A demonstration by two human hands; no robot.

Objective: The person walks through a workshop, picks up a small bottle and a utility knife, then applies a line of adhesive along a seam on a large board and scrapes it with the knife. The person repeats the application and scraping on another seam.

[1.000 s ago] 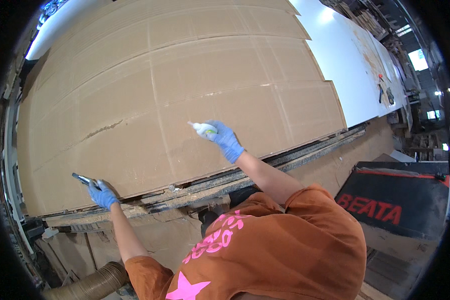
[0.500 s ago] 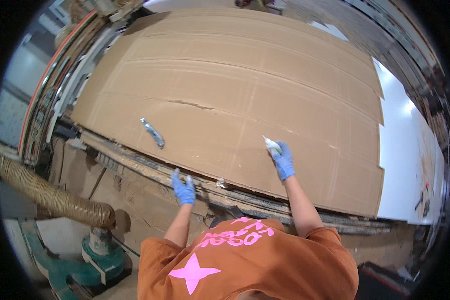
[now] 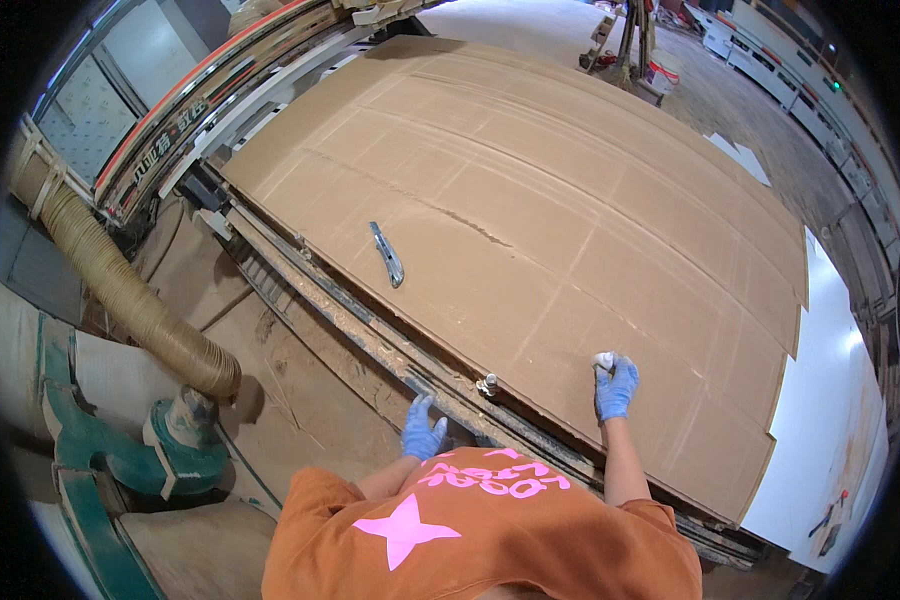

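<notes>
My right hand (image 3: 618, 388), in a blue glove, is closed around a small white squeeze bottle (image 3: 604, 360) over the near right part of a large cardboard sheet (image 3: 570, 190). Most of the bottle is hidden by the fingers. My left hand (image 3: 423, 430), gloved in blue too, hangs by the near rail of the table with nothing in it and its fingers stretched out. On the cardboard, toward the left, lies a grey box cutter (image 3: 387, 256). A short tear (image 3: 475, 227) marks the sheet beyond it.
Along the near side runs a dusty machine rail (image 3: 370, 335) with a small metal fitting (image 3: 487, 385). White board (image 3: 835, 350) shows at the right, bearing a red-tipped tool (image 3: 832, 522). A ribbed hose (image 3: 135, 290) joins green ducting (image 3: 90, 420) at left. A bucket (image 3: 662, 72) stands far off.
The view has turned left, so the cardboard and box cutter appear shifted and slanted. My right hand still holds the squeeze bottle, whose pointed nozzle no longer shows. My left hand sits lower, off the edge.
</notes>
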